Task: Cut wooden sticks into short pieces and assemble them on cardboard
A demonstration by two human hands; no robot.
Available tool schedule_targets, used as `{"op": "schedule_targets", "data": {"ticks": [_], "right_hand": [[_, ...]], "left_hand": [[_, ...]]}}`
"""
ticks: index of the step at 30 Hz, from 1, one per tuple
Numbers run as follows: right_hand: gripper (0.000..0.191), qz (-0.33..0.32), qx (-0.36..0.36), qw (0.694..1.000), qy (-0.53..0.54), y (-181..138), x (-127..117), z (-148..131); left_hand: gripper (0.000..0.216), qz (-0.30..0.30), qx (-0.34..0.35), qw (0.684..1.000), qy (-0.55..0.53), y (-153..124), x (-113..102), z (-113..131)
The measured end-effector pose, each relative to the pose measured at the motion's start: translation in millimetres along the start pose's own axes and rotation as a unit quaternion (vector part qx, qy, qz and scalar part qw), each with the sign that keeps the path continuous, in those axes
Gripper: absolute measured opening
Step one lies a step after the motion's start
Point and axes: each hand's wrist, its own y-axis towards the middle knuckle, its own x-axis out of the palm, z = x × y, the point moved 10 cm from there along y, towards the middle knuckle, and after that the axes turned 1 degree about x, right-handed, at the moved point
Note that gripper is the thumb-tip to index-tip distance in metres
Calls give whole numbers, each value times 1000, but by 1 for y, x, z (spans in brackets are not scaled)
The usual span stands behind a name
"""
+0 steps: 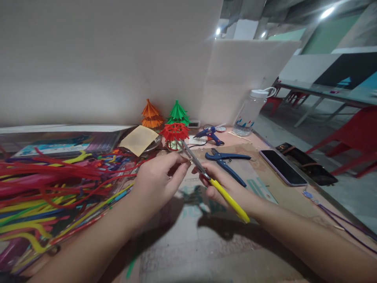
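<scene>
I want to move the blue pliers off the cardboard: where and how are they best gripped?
Probably by both handles, coming from the right and near side. The blue pliers lie flat, head pointing left, handles spread toward that side, so a palm could close around both. The right hand is near but holds yellow scissors.

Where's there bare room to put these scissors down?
Largely bare: the near mat, between left forearm and right forearm. Narrower: the gap between blue cutters and phone. Crowded: left, with colored strips; back, with little trees, glue gun and bottle.
</scene>
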Motion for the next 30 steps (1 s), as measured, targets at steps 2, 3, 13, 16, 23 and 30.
{"op": "schedule_targets", "data": {"ticks": [2,3,13,16,23,30], "right_hand": [[74,-5,3,1000,-7,0,1,-1],[76,-7,5,1000,-12,0,0,-2],[77,-15,-2,1000,0,1,0,-2],[72,2,-11,1000,1,3,-2,-2],[67,34,20,999,-22,2,-4,8],[64,16,-27,999,17,-3,1,0]], "left_hand": [[15,1,-2,1000,-4,0,-1,1],[16,0,-3,1000,-2,-1,-1,1],[19,-4,50,994,101,-5,-1,12],[19,-2,62,991,122,-5,0,16],[18,17,59,993,97,-6,-3,17],[11,60,83,991,84,-8,-9,17]]}}
